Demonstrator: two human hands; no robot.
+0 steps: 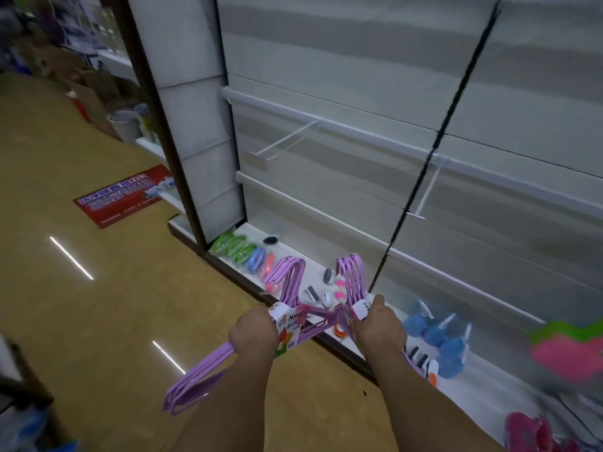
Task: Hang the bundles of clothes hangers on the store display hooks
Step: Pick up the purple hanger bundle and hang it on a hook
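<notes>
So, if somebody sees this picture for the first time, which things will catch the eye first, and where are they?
First, the two purple hanger bundles low in the middle: the left hand grips the left bundle, the right hand grips the right bundle. Behind them rises a pale display wall with two bare white hooks sticking out. Along the bottom shelf lie small colourful goods, such as green items at its left end.
</notes>
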